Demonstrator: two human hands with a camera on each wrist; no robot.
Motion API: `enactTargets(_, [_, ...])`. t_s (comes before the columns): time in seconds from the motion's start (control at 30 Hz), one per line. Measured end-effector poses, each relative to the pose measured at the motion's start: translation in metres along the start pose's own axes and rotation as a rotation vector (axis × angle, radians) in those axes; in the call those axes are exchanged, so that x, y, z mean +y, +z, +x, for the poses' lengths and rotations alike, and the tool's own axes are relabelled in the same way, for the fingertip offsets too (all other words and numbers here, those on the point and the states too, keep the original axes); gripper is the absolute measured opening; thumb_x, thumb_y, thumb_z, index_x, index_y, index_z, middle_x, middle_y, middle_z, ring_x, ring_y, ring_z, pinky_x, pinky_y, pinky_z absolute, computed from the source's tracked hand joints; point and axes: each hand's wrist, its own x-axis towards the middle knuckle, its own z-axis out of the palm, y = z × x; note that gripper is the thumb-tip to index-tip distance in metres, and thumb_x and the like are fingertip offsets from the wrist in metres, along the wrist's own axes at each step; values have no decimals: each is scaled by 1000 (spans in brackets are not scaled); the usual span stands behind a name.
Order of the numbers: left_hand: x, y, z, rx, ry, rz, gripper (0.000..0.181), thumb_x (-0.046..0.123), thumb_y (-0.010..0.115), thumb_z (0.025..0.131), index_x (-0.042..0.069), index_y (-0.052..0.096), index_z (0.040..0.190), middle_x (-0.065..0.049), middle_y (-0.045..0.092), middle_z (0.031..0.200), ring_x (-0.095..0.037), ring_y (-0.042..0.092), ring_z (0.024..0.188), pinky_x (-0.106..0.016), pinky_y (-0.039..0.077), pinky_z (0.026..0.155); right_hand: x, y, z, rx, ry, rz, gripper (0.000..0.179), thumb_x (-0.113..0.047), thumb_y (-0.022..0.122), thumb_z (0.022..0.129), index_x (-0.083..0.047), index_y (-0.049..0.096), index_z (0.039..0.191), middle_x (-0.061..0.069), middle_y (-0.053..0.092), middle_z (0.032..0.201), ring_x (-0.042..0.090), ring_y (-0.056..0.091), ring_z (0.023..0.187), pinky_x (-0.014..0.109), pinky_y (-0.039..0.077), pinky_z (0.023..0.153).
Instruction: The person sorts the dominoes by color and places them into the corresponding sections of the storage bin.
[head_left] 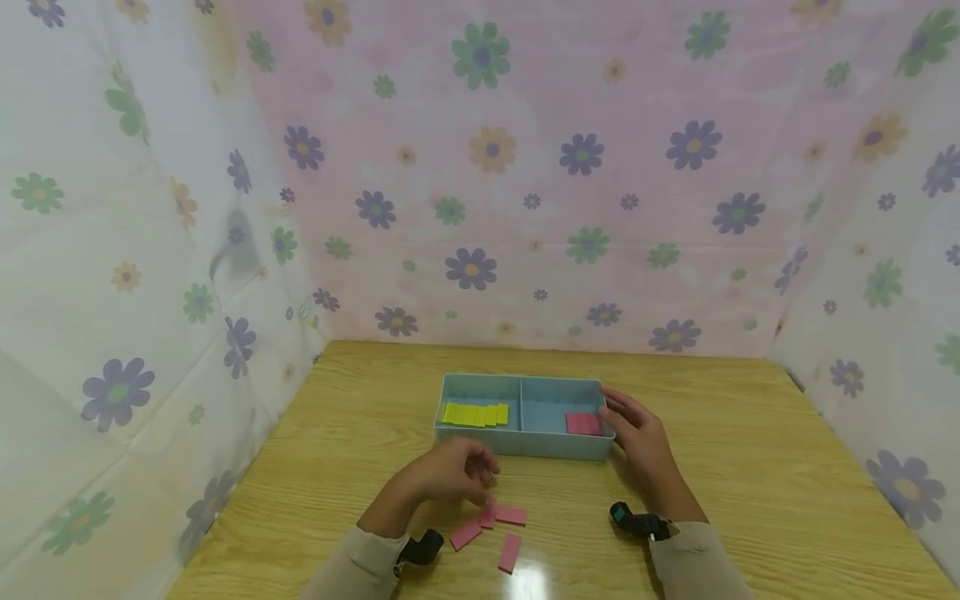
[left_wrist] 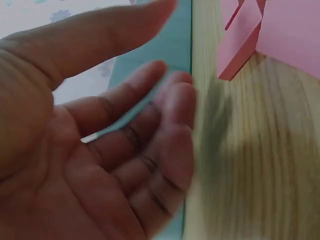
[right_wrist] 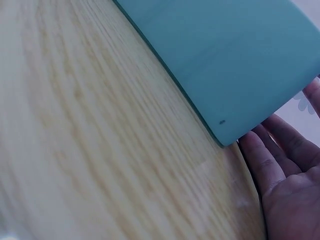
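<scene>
My left hand (head_left: 453, 472) is loosely curled and empty; pink tiles (head_left: 511, 515) lie just beside its thumb, best pinched by their edges. My right hand (head_left: 642, 437) rests relaxed fingers against the box (head_left: 551, 447), which I'd hold steady.

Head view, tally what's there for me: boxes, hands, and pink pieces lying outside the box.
Box: 1
Hands, left hand and right hand: 2
Loose pink pieces: at least 4; they crowd together near the left hand
Total: at least 7
</scene>
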Motion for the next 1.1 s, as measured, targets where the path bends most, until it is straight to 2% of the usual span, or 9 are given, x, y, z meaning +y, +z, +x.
enactTargets(0.17, [5, 2, -7, -16, -87, 87, 30, 6, 93, 72, 9, 73, 93, -1, 67, 78, -13, 59, 69, -27, 52, 62, -1, -1, -1, 0, -1, 7, 57, -45, 63, 102, -27, 50, 155, 8, 47, 160, 25, 44, 147, 46, 45, 115])
enactTargets(0.33, [7, 3, -15, 0, -128, 192, 28, 7, 94, 68, 12, 71, 84, 2, 64, 69, -11, 57, 63, -27, 49, 56, -2, 7, 0, -24, -5, 29, 59, -46, 64, 102, -27, 49, 155, 8, 45, 162, 26, 43, 148, 48, 43, 116])
enactTargets(0.43, [8, 3, -17, 0, -138, 219, 30, 5, 96, 65, 11, 71, 79, 2, 64, 67, -11, 57, 61, -27, 49, 54, -1, 8, 1, -30, -13, 28, 58, -47, 64, 101, -28, 50, 155, 8, 45, 162, 26, 43, 148, 50, 42, 117])
enactTargets(0.57, [9, 7, -14, -5, -135, 249, 29, 6, 96, 65, 13, 70, 74, 5, 65, 69, -9, 57, 63, -25, 49, 56, 2, 1, 0, -3, -23, -18, 55, -47, 63, 102, -28, 51, 153, 8, 47, 160, 26, 44, 147, 50, 44, 116])
enactTargets(0.8, [12, 9, -11, 12, -149, 258, 28, 5, 95, 66, 15, 69, 70, 5, 65, 71, -10, 56, 65, -26, 49, 57, 5, -6, 2, 5, -46, -43, 54, -47, 63, 102, -30, 52, 153, 6, 50, 158, 25, 47, 145, 27, 52, 105])
enactTargets(0.93, [11, 6, -11, 43, -149, 277, 27, 7, 95, 67, 14, 70, 70, 6, 65, 70, -10, 56, 65, -26, 49, 57, 6, -4, 2, 1, -48, -35, 56, -49, 63, 102, -30, 51, 153, 7, 48, 159, 25, 47, 145, 24, 52, 103])
enactTargets(1.1, [4, 0, -10, 120, -135, 290, 26, 6, 94, 70, 14, 69, 69, 5, 63, 68, -11, 56, 63, -27, 49, 55, 6, -1, 2, 4, -44, -36, 56, -50, 62, 102, -30, 51, 153, 9, 47, 159, 26, 46, 146, 30, 52, 106])
